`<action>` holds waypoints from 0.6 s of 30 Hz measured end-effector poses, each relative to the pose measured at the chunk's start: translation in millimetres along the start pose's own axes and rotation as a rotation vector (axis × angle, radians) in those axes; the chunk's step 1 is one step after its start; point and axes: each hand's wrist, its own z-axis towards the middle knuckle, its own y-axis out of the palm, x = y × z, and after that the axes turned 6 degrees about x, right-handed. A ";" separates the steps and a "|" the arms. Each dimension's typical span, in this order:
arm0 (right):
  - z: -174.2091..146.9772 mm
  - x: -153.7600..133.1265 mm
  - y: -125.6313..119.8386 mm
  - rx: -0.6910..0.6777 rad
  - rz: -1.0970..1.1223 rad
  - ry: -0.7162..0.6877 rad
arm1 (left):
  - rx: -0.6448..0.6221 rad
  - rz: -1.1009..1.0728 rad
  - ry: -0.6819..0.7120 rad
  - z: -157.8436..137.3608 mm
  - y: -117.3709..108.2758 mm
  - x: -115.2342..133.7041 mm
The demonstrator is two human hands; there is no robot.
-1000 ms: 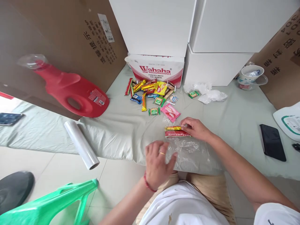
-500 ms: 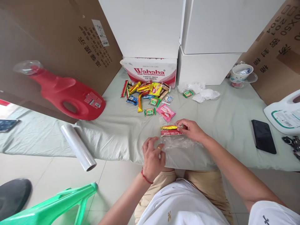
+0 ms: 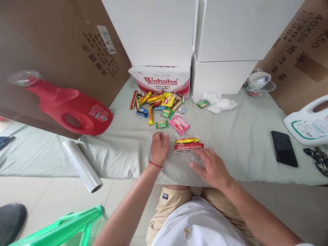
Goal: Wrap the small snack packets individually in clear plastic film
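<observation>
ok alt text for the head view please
A person's left hand and right hand flank a gold-wrapped bar and a red-wrapped bar lying amid clear film on a pale cloth. Beyond are a pile of wrapped snacks and a Wahaha box, with a red jug left and a black phone right.

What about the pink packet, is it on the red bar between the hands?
No, the pink packet lies beyond the red bar, clearly apart from it.

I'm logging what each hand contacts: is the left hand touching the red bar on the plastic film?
Apart: the head view shows a strip of cloth between the left hand and the nearer end of the red bar.
</observation>
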 end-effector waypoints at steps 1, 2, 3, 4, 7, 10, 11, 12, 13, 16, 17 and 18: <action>-10.6 -5.4 10.4 -0.017 -0.027 0.009 | -0.045 0.026 -0.034 9.8 8.4 6.0; -19.2 -8.8 21.0 -0.022 -0.046 0.030 | -0.100 0.059 -0.070 18.3 16.4 12.3; -25.8 -10.1 30.6 -0.019 -0.051 0.053 | -0.151 0.104 -0.094 25.5 23.6 18.5; -30.6 -9.6 38.3 -0.016 -0.041 0.068 | -0.206 0.165 -0.106 31.0 29.7 24.0; -39.2 -1.8 46.3 -0.056 0.028 -0.002 | -0.348 0.318 -0.096 37.1 38.7 33.8; -49.6 8.4 38.3 -0.110 0.057 -0.148 | -0.384 0.346 -0.070 28.0 32.4 31.5; -54.3 11.5 34.8 -0.116 0.065 -0.173 | -0.370 0.343 -0.070 21.7 27.4 28.5; -59.2 14.7 31.4 -0.117 0.074 -0.185 | -0.353 0.346 -0.071 13.9 21.2 24.6; -64.1 18.0 28.2 -0.120 0.083 -0.190 | -0.331 0.340 -0.075 4.5 14.1 19.9; -75.7 30.2 16.9 -0.146 0.094 -0.216 | -0.244 0.228 -0.135 -30.6 -10.6 1.1; -77.9 35.3 11.6 -0.164 0.094 -0.231 | -0.205 0.147 -0.193 -43.2 -19.3 -6.3; -79.2 40.8 5.3 -0.183 0.095 -0.246 | -0.202 0.087 -0.250 -55.3 -27.9 -13.9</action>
